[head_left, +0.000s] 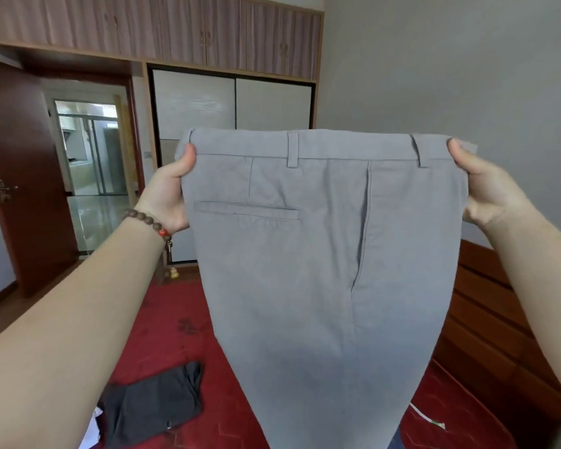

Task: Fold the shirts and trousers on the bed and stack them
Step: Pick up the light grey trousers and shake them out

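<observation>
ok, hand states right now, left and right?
Left hand: grips the waistband end of the light grey cotton trousers, held up.
Right hand: grips the opposite waistband end.

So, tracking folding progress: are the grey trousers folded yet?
Not yet: the grey trousers hang spread, held up by the waistband.

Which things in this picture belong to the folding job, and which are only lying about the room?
Part of the job:
- grey trousers, held up by the waistband
- left hand and right hand, pinching that waistband
- dark garment lying on the red bed cover

Just there:
- bead bracelet on the left wrist
- wardrobe
- wooden door
- wooden drawers
</observation>
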`<state>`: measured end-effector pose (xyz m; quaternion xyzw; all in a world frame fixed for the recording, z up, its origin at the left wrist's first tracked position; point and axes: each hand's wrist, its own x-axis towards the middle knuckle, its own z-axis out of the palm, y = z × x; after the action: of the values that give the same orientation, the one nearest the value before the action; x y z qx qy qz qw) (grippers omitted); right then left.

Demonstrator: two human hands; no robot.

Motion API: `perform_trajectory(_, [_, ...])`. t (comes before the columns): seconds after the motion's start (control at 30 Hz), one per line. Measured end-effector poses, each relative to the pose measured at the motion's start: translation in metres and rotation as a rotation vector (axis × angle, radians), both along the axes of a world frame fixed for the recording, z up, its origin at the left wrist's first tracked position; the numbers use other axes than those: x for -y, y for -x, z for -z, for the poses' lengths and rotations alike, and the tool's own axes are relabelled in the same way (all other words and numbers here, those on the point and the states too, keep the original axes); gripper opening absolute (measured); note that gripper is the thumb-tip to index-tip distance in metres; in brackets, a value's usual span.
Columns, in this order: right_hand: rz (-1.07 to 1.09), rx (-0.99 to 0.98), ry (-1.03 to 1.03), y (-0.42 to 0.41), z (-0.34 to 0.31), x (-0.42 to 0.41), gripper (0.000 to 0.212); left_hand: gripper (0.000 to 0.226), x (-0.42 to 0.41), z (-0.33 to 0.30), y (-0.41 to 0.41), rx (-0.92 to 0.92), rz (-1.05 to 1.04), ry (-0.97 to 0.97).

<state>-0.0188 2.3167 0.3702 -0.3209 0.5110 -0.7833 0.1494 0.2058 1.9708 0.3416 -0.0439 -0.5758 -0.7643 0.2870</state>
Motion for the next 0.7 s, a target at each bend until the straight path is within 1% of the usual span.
perform_trajectory(0.1, [0.028, 0.032, -0.077, 0.024, 0.008, 0.027, 0.033, 0.036, 0.025, 0.006, 0.012, 0.143, -0.088, -0.082])
perform_trajectory(0.17, [0.023, 0.029, -0.126, 0.045, 0.024, 0.044, 0.042, 0.041, 0.045, 0.022, 0.023, 0.232, -0.098, -0.111])
perform_trajectory(0.2, [0.011, 0.031, -0.149, 0.053, 0.034, 0.051, 0.054, 0.043, 0.052, 0.032, 0.029, 0.256, -0.099, -0.14])
perform_trajectory(0.27, [-0.01, 0.038, -0.188, 0.073, 0.057, 0.067, 0.088, 0.041, 0.066, 0.054, 0.04, 0.275, -0.085, -0.186])
perform_trajectory(0.3, [-0.015, 0.046, -0.209, 0.079, 0.07, 0.075, 0.101, 0.037, 0.07, 0.064, 0.046, 0.285, -0.085, -0.192])
perform_trajectory(0.33, [-0.019, 0.056, -0.227, 0.087, 0.082, 0.083, 0.105, 0.034, 0.075, 0.075, 0.051, 0.294, -0.093, -0.196])
perform_trajectory(0.47, [-0.001, 0.109, -0.278, 0.122, 0.136, 0.119, 0.094, 0.027, 0.108, 0.124, 0.082, 0.272, -0.165, -0.23])
perform_trajectory(0.5, [-0.001, 0.13, -0.282, 0.132, 0.148, 0.13, 0.088, 0.026, 0.119, 0.138, 0.092, 0.262, -0.187, -0.24])
perform_trajectory(0.57, [0.004, 0.161, -0.271, 0.157, 0.172, 0.155, 0.062, 0.021, 0.142, 0.165, 0.115, 0.239, -0.227, -0.253])
perform_trajectory(0.6, [0.007, 0.165, -0.272, 0.165, 0.179, 0.164, 0.054, 0.02, 0.151, 0.174, 0.122, 0.226, -0.25, -0.255])
perform_trajectory(0.63, [0.005, 0.164, -0.282, 0.175, 0.187, 0.176, 0.051, 0.019, 0.16, 0.184, 0.131, 0.222, -0.272, -0.251])
perform_trajectory(0.7, [-0.003, 0.139, -0.312, 0.203, 0.207, 0.206, 0.062, 0.019, 0.185, 0.206, 0.157, 0.234, -0.311, -0.253])
